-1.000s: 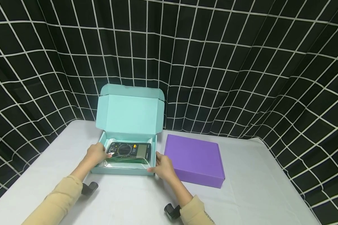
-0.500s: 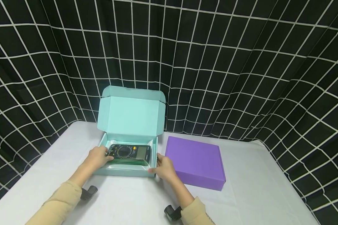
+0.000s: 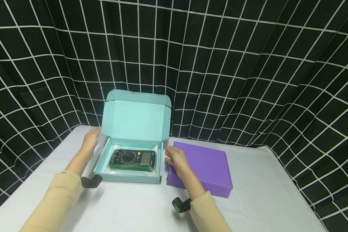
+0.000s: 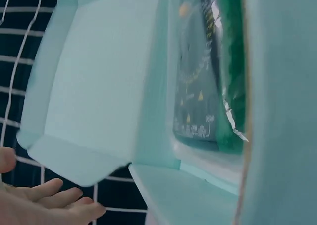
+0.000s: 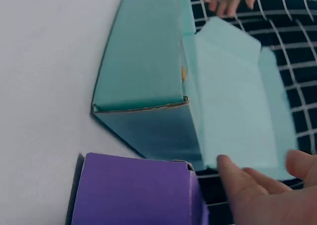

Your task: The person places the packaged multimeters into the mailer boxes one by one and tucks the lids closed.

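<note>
A teal cardboard box point(image 3: 127, 178) stands on the table with its lid point(image 3: 137, 119) raised at the back. Inside it lies a multimeter point(image 3: 130, 157), dark-faced with a green side, in a clear plastic bag. My left hand point(image 3: 90, 141) is at the lid's left side, fingers extended; the left wrist view shows the fingers point(image 4: 59, 197) apart from the lid flap. My right hand point(image 3: 177, 159) hovers between the teal box and the purple box, its fingers fairly straight and holding nothing. In the right wrist view the right fingers point(image 5: 237, 178) are near the lid's lower corner.
A closed purple box point(image 3: 204, 164) sits on the table right of the teal one, partly behind my right forearm. The white table point(image 3: 258, 187) extends further to the right. A black curtain point(image 3: 214, 71) with white grid lines hangs behind.
Both hands have let go of the bagged multimeter and the box. My left hand has moved up and back toward the lid's left side; my right has moved slightly up and right.
</note>
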